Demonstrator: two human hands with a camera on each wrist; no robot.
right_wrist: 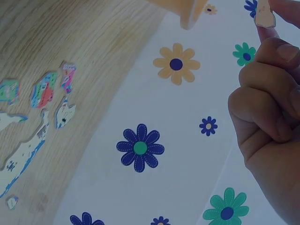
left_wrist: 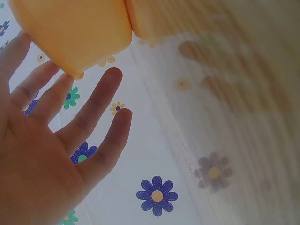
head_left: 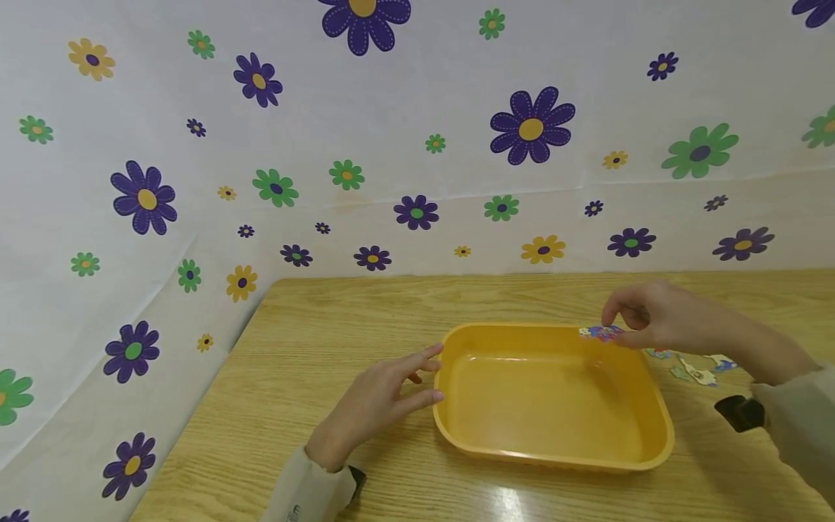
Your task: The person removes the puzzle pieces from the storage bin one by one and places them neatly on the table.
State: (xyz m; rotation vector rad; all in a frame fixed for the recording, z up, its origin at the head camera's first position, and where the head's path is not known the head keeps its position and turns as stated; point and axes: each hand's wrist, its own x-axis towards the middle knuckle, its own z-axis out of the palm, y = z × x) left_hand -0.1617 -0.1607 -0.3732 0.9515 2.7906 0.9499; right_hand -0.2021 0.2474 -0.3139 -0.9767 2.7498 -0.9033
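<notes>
A yellow plastic tub (head_left: 535, 406) with nothing inside stands on the wooden table. At its left rim is my left hand (head_left: 381, 395), whose fingertips touch the tub's edge; the left wrist view shows this hand (left_wrist: 61, 126) with spread, fairly straight fingers. Over the tub's back right corner my right hand (head_left: 665, 319) pinches a small flat puzzle piece (head_left: 596, 333) printed in blue, red and white. The right wrist view shows the plain tan side of the piece (right_wrist: 265, 14) between thumb and index finger, the other fingers curled in.
Several loose puzzle pieces (head_left: 698, 371) of irregular shape lie on the table (head_left: 313, 406) just right of the tub. Behind and to the left hangs a white cloth (head_left: 404, 94) printed with purple, green and yellow flowers.
</notes>
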